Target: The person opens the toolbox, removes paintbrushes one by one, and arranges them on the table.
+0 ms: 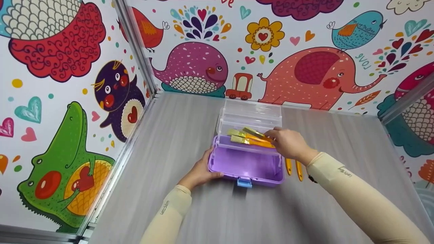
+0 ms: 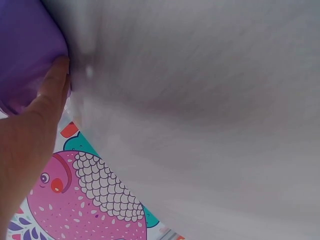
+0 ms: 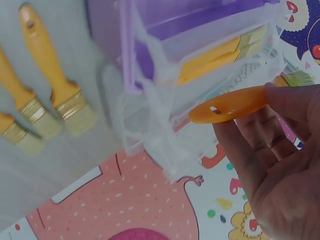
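A purple storage box (image 1: 245, 161) stands open on the table, its hinged clear lid (image 1: 252, 108) and clear tray raised at the back. My left hand (image 1: 200, 171) holds the box's left side, thumb at the front edge; one finger lies along the purple wall (image 2: 30, 55) in the left wrist view. My right hand (image 1: 288, 142) pinches a paintbrush (image 3: 230, 104) by its orange handle, bristles pointing left in the head view, over the tray. Below it, paintbrushes (image 1: 251, 140) with pale bristles lie in the tray.
Right of the box, several more paintbrushes (image 3: 50, 60) lie on the grey table (image 1: 162, 135), partly hidden by my right hand in the head view. A blue latch (image 1: 244, 182) hangs at the box's front. Printed walls (image 1: 203, 27) border the table at the back and sides.
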`<state>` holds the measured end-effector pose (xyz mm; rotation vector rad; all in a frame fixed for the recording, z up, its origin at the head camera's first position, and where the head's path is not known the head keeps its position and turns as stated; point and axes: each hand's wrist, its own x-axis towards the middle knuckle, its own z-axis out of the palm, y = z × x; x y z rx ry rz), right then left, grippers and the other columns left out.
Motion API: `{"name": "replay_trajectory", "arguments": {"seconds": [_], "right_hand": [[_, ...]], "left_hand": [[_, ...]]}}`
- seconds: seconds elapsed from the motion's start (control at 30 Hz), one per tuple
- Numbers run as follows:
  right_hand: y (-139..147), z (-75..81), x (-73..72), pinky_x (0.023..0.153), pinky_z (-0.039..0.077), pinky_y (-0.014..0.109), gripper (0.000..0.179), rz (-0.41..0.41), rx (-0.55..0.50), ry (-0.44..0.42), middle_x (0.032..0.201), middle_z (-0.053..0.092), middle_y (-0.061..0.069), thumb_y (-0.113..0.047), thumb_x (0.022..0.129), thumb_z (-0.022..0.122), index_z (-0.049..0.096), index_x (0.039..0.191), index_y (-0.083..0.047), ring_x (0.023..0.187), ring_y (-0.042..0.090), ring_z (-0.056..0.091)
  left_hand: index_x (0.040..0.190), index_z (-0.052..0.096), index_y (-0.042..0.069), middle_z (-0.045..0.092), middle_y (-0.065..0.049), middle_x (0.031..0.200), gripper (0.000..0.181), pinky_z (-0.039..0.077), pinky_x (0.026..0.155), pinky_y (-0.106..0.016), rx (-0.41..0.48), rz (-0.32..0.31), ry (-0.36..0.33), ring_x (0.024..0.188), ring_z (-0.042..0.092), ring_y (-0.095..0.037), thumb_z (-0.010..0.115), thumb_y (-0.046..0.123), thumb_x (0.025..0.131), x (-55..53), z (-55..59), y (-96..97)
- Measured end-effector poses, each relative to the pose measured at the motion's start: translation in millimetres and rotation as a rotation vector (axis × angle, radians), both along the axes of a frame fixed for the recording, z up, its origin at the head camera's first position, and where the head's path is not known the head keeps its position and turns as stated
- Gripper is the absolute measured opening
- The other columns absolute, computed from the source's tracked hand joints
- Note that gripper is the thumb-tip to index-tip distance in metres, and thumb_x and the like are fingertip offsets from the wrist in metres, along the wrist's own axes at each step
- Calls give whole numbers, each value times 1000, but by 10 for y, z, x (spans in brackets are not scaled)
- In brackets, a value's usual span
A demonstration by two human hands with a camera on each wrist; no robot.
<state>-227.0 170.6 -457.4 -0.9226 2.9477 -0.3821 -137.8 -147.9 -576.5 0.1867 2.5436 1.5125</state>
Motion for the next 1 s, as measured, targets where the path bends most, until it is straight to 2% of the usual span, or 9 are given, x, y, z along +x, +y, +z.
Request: {"name": "replay_trajectory", "arguments": {"seconds": [0.23, 0.4, 0.57, 0.7, 0.9, 1.0], "right_hand": [[332, 81, 4, 75, 59, 45, 30, -83, -10, -59, 101, 68, 9, -4, 89, 70, 71, 119, -8, 83, 26, 65], [616, 84, 9, 76, 58, 48, 32, -143, -49, -110, 104, 67, 12, -1, 89, 69, 69, 121, -4, 87, 29, 65], [915, 26, 8, 75, 58, 49, 31, -162, -111, -107, 104, 66, 16, 2, 90, 67, 68, 120, 0, 87, 31, 64], [1118, -41, 8, 73, 57, 50, 30, -204, -114, -105, 104, 65, 18, 4, 89, 67, 68, 119, 1, 86, 32, 62], [1384, -178, -10, 80, 55, 55, 31, -300, -79, -183, 107, 66, 21, 1, 90, 66, 66, 122, 2, 90, 34, 60], [1499, -255, -14, 78, 56, 54, 32, -326, -76, -230, 108, 65, 23, 0, 91, 66, 64, 123, 4, 91, 35, 59]], "left_hand": [[159, 18, 14, 42, -26, 149, 114, 32, 111, -53, 0, 3, 11, 133, 43, -41, 90, 26, 71, -15, -2, -12], [157, 21, 11, 46, -29, 145, 112, 34, 109, -54, 16, -4, 24, 130, 46, -41, 90, 25, 71, -15, 3, -12], [157, 21, 12, 45, -28, 146, 111, 34, 110, -53, 9, -2, 11, 131, 45, -41, 90, 24, 71, -16, 4, -5], [158, 20, 13, 42, -27, 148, 111, 32, 111, -52, -3, 0, 2, 133, 43, -40, 90, 24, 71, -19, -1, -1], [158, 19, 13, 41, -28, 149, 112, 32, 111, -53, -3, -3, -4, 133, 42, -41, 89, 24, 72, -13, 3, 1], [158, 19, 13, 41, -28, 148, 112, 32, 111, -53, 0, -2, -6, 133, 42, -41, 89, 23, 72, -8, 6, 5]]}}
